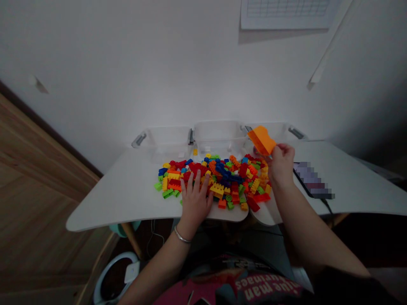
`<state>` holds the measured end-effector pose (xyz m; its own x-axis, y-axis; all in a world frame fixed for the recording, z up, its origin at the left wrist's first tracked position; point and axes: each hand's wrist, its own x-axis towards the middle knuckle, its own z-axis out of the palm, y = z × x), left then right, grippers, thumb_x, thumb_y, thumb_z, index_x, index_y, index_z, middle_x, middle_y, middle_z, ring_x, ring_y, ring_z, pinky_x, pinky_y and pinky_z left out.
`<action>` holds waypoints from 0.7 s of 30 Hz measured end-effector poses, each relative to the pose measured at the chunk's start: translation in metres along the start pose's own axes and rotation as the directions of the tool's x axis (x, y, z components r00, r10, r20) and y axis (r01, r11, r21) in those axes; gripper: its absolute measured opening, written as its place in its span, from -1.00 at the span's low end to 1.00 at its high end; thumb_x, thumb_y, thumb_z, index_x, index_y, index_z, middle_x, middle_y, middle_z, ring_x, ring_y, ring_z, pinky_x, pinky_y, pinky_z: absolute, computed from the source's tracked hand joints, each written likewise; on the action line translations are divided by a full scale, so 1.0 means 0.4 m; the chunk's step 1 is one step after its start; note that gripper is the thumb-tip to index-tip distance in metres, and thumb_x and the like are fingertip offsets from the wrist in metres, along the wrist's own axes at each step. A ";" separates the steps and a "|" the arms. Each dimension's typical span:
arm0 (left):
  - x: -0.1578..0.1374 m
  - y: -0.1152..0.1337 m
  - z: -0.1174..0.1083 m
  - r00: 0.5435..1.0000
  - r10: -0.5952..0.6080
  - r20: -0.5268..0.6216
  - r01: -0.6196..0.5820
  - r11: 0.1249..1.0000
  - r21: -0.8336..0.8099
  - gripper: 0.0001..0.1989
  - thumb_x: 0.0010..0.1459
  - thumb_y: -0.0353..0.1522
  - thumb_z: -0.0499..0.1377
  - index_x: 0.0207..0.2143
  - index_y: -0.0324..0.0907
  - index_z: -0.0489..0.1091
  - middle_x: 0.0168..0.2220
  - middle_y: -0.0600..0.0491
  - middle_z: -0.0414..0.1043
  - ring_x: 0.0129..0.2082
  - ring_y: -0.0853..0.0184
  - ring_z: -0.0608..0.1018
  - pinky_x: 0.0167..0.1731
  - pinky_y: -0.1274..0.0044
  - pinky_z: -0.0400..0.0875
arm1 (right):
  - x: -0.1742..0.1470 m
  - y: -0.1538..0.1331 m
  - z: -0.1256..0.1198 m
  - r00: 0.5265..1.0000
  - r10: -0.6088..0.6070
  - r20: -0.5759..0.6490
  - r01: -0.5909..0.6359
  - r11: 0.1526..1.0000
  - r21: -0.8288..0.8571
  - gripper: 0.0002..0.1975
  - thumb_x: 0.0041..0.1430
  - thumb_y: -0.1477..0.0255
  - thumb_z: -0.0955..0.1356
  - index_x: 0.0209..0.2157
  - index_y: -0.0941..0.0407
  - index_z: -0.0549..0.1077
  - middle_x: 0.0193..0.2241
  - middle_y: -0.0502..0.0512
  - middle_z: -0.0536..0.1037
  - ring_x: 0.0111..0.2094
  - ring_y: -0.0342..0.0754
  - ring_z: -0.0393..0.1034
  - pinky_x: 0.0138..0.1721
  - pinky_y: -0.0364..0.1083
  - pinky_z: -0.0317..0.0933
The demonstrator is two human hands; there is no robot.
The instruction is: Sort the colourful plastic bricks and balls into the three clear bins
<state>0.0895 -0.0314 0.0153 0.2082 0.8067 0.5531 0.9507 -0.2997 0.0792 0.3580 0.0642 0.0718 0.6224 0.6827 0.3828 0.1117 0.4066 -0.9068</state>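
Note:
My right hand (282,161) is raised over the right side of the table, its fingers closed on the edge of a large orange toy block (263,140). The block is tilted in front of the right-hand clear bin. My left hand (195,198) rests with spread fingers on the near side of a pile of building blocks (217,189). Red, yellow, blue, green and orange pieces lie mixed in that pile. A red block (197,168) lies just beyond my left fingertips.
Clear plastic bins with grey latches, the middle bin (219,127) among them, line the wall behind the pile. A phone (313,180) with a cable lies on the white table (104,203) at the right. A paper sheet (286,17) hangs on the wall.

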 end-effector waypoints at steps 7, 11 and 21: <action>-0.003 -0.003 0.002 1.000 -0.011 -0.009 0.011 1.000 -0.009 -0.42 0.24 -0.26 0.10 0.30 -0.08 0.19 0.36 -0.12 0.09 0.33 -0.05 0.16 0.28 -0.04 -0.09 | 0.105 -0.022 0.145 0.939 -0.305 0.158 0.333 0.923 -0.193 -0.64 0.09 0.31 0.26 -0.05 0.02 0.17 -0.06 0.15 0.34 -0.16 -0.04 0.41 -0.18 0.00 0.40; -0.002 -0.003 0.002 1.000 -0.016 -0.022 0.016 1.000 -0.009 -0.42 0.22 -0.27 0.12 0.29 -0.09 0.20 0.35 -0.12 0.11 0.32 -0.04 0.18 0.28 -0.03 -0.06 | 0.117 -0.010 0.196 0.910 -0.340 0.238 0.395 0.885 -0.246 -0.62 0.01 0.39 0.31 -0.09 0.04 0.23 -0.08 0.14 0.36 -0.18 -0.02 0.36 -0.13 0.04 0.37; 0.000 -0.005 0.006 0.999 0.005 -0.036 -0.006 1.000 -0.009 -0.42 0.22 -0.29 0.12 0.29 -0.11 0.20 0.34 -0.14 0.11 0.31 -0.07 0.20 0.26 -0.06 -0.03 | 0.100 0.000 0.244 0.845 -0.284 0.454 0.515 0.664 -0.542 -0.65 0.07 0.41 0.29 -0.08 0.16 0.45 -0.07 0.29 0.47 -0.02 0.14 0.34 0.07 0.12 0.20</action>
<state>0.0882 -0.0296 0.0132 0.2050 0.7864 0.5827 0.9475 -0.3088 0.0834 0.3075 0.1509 0.1044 0.1422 0.7368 0.6610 0.8146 0.2922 -0.5010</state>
